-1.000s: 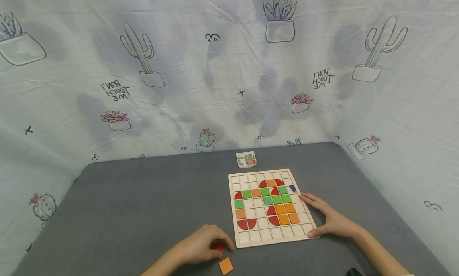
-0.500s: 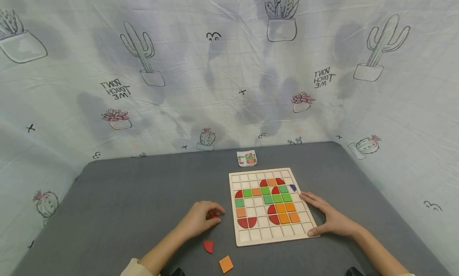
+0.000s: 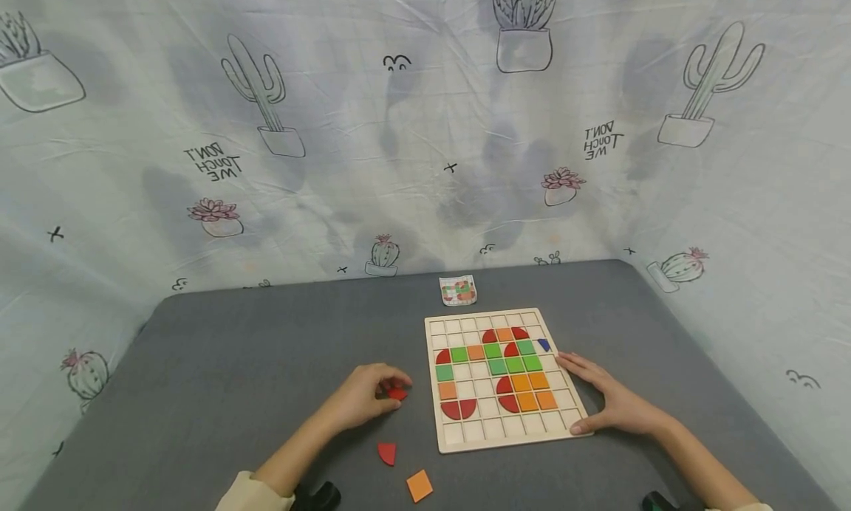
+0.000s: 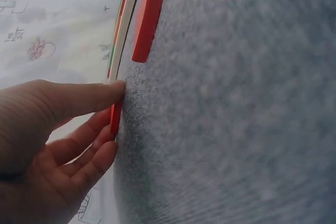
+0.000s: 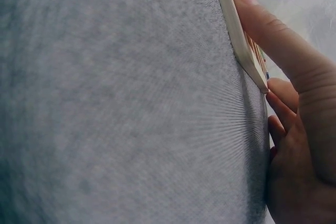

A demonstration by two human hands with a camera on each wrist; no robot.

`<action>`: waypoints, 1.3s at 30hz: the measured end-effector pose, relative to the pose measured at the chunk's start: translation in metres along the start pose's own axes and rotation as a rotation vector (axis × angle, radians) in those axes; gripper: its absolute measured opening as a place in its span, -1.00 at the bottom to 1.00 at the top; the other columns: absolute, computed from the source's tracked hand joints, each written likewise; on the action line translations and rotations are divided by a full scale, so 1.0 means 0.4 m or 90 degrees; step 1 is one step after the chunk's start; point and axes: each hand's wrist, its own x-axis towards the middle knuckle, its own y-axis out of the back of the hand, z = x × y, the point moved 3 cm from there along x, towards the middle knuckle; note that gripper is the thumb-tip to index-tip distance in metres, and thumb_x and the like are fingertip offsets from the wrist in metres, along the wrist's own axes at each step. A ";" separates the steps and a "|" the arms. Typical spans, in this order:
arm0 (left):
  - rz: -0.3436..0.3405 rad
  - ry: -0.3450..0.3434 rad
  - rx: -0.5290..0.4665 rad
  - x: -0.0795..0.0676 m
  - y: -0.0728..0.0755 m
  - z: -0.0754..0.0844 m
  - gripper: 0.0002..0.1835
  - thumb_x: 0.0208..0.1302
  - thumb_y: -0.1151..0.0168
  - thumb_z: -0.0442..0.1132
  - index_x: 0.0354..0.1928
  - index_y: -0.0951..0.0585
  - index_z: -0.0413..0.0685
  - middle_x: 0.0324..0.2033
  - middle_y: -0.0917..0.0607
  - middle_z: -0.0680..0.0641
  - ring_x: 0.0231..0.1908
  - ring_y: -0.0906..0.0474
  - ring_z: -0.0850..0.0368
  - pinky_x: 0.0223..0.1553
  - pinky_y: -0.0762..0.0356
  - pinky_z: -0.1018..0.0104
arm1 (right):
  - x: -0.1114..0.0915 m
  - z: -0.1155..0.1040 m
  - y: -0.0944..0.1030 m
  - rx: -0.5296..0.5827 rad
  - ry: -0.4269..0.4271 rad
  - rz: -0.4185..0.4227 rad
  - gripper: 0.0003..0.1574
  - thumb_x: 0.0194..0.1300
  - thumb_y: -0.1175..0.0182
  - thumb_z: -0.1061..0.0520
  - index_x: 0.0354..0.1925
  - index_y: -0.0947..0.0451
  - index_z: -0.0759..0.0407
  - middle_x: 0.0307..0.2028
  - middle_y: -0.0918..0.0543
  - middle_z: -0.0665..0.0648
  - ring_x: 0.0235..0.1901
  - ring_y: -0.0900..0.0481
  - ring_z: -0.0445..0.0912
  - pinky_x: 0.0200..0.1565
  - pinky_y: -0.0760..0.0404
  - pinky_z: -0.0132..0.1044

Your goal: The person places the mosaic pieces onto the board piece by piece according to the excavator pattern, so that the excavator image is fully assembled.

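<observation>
My left hand [image 3: 362, 396] is on the grey cloth left of the board, pinching a red quarter-circle tile [image 3: 397, 393] between thumb and fingers. In the left wrist view, that red tile [image 4: 116, 119] shows edge-on behind the thumb. My right hand [image 3: 614, 404] rests against the right side of the wooden grid board [image 3: 488, 436]. Its thumb [image 5: 262, 24] lies on the near edge, the fingers along the side. Red, green and orange tiles fill several cells, and a small blue piece [image 3: 544, 345] sits near the right side.
Another red quarter-circle tile [image 3: 387, 454] and an orange square tile [image 3: 419, 486] lie on the cloth in front of the board. Behind the board is a small pattern card [image 3: 458, 290]. A cactus-printed curtain [image 3: 412, 127] hangs around the grey table [image 3: 266, 348].
My left hand has moved forward, away from the orange square, with a red tile in its fingers. A second red tile is now uncovered on the cloth. My right hand stays put.
</observation>
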 end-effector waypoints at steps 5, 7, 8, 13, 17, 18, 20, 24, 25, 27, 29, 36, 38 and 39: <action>0.011 -0.008 0.016 0.002 0.002 -0.003 -0.69 -0.05 -0.39 -0.37 -0.18 -0.65 -0.06 -0.30 -0.66 0.05 -0.34 -0.51 0.22 -0.35 -0.48 0.39 | 0.000 0.003 -0.001 -0.001 0.008 0.000 0.24 -0.20 -0.50 0.01 0.39 -0.08 0.11 0.35 -0.06 0.32 0.22 0.20 -0.60 0.03 -0.08 0.41; -0.002 0.005 0.009 0.001 0.005 -0.005 -0.68 -0.04 -0.39 -0.35 -0.15 -0.65 -0.04 -0.26 -0.66 0.06 -0.31 -0.52 0.22 -0.32 -0.49 0.38 | -0.001 0.005 -0.003 -0.003 0.011 -0.001 0.24 -0.19 -0.50 0.01 0.39 -0.08 0.11 0.35 -0.06 0.30 0.20 0.21 -0.63 0.03 -0.09 0.41; -0.008 0.012 0.005 0.001 0.007 -0.006 -0.67 -0.03 -0.39 -0.35 -0.14 -0.65 -0.04 -0.25 -0.66 0.06 -0.30 -0.52 0.23 -0.31 -0.49 0.38 | -0.001 0.005 -0.003 -0.004 0.013 0.000 0.24 -0.20 -0.50 0.01 0.39 -0.08 0.11 0.35 -0.07 0.29 0.20 0.21 -0.64 0.02 -0.10 0.40; -0.027 0.017 -0.008 -0.001 0.012 -0.006 -0.65 -0.02 -0.38 -0.37 -0.12 -0.64 -0.03 -0.23 -0.66 0.06 -0.31 -0.51 0.22 -0.31 -0.48 0.37 | -0.004 0.004 -0.002 -0.008 0.019 0.005 0.24 -0.20 -0.50 0.02 0.39 -0.08 0.12 0.35 -0.08 0.26 0.20 0.20 -0.64 0.02 -0.12 0.39; -0.030 -0.014 0.002 0.000 0.010 -0.006 -0.66 -0.03 -0.39 -0.37 -0.12 -0.64 -0.04 -0.23 -0.66 0.05 -0.31 -0.50 0.20 -0.29 -0.49 0.37 | -0.004 0.002 -0.002 -0.005 0.017 0.005 0.23 -0.19 -0.49 0.02 0.39 -0.09 0.13 0.35 -0.08 0.28 0.20 0.19 -0.62 0.02 -0.11 0.39; -0.032 -0.017 0.003 0.000 0.010 -0.007 -0.66 -0.03 -0.39 -0.37 -0.12 -0.64 -0.04 -0.23 -0.66 0.05 -0.31 -0.50 0.21 -0.28 -0.49 0.37 | -0.004 0.003 -0.002 -0.005 0.016 0.005 0.23 -0.19 -0.49 0.02 0.39 -0.09 0.12 0.35 -0.08 0.28 0.21 0.19 -0.62 0.02 -0.10 0.40; -0.036 -0.018 0.006 0.000 0.009 -0.008 -0.66 -0.02 -0.38 -0.36 -0.12 -0.64 -0.03 -0.22 -0.66 0.06 -0.29 -0.50 0.21 -0.26 -0.50 0.37 | -0.004 0.003 -0.003 -0.003 0.014 0.004 0.23 -0.19 -0.49 0.02 0.39 -0.09 0.12 0.35 -0.08 0.27 0.21 0.20 -0.63 0.03 -0.10 0.40; -0.041 -0.012 0.002 0.002 0.005 -0.014 -0.67 0.00 -0.37 -0.36 -0.12 -0.64 -0.01 -0.22 -0.66 0.06 -0.26 -0.51 0.23 -0.24 -0.51 0.36 | -0.005 0.005 -0.004 -0.006 0.016 0.006 0.24 -0.20 -0.50 0.02 0.39 -0.09 0.11 0.36 -0.08 0.22 0.21 0.20 -0.64 0.03 -0.12 0.36; -0.040 -0.013 0.003 0.003 0.005 -0.015 -0.67 0.00 -0.37 -0.36 -0.12 -0.64 -0.01 -0.22 -0.66 0.07 -0.25 -0.52 0.23 -0.24 -0.51 0.36 | -0.005 0.005 -0.004 -0.007 0.018 0.007 0.24 -0.20 -0.50 0.02 0.39 -0.09 0.11 0.36 -0.09 0.22 0.21 0.20 -0.64 0.04 -0.12 0.34; -0.037 -0.019 0.002 0.005 0.005 -0.015 -0.67 0.00 -0.37 -0.37 -0.12 -0.64 -0.02 -0.22 -0.66 0.07 -0.24 -0.53 0.23 -0.23 -0.51 0.36 | -0.006 0.004 -0.003 -0.007 0.020 0.009 0.24 -0.21 -0.50 0.02 0.39 -0.09 0.11 0.36 -0.09 0.20 0.21 0.20 -0.64 0.04 -0.13 0.33; -0.032 -0.027 0.003 0.010 0.007 -0.013 -0.67 -0.01 -0.37 -0.37 -0.12 -0.64 -0.02 -0.22 -0.66 0.07 -0.24 -0.53 0.23 -0.23 -0.51 0.36 | -0.006 0.004 -0.002 -0.005 0.023 0.010 0.23 -0.21 -0.50 0.03 0.38 -0.09 0.11 0.36 -0.09 0.21 0.21 0.20 -0.64 0.03 -0.13 0.34; -0.024 -0.033 -0.009 0.030 0.016 0.008 -0.68 -0.01 -0.39 -0.33 -0.14 -0.65 0.00 -0.24 -0.66 0.14 -0.26 -0.52 0.26 -0.23 -0.50 0.34 | -0.005 0.002 -0.003 -0.001 0.024 0.007 0.23 -0.20 -0.50 0.03 0.38 -0.09 0.12 0.36 -0.08 0.21 0.20 0.21 -0.66 0.02 -0.10 0.39; -0.026 -0.038 -0.008 0.040 0.016 0.017 -0.68 -0.01 -0.39 -0.33 -0.14 -0.65 0.00 -0.25 -0.66 0.14 -0.28 -0.51 0.27 -0.24 -0.50 0.33 | -0.004 0.002 -0.002 -0.001 0.026 0.008 0.23 -0.20 -0.50 0.03 0.38 -0.09 0.13 0.36 -0.08 0.21 0.20 0.21 -0.66 0.02 -0.10 0.40; -0.028 -0.043 -0.005 0.046 0.015 0.023 -0.68 -0.01 -0.39 -0.32 -0.13 -0.65 -0.01 -0.25 -0.66 0.14 -0.29 -0.51 0.28 -0.25 -0.49 0.34 | -0.004 0.002 -0.002 -0.002 0.027 0.008 0.23 -0.20 -0.50 0.03 0.38 -0.09 0.13 0.36 -0.08 0.21 0.20 0.21 -0.66 0.02 -0.10 0.40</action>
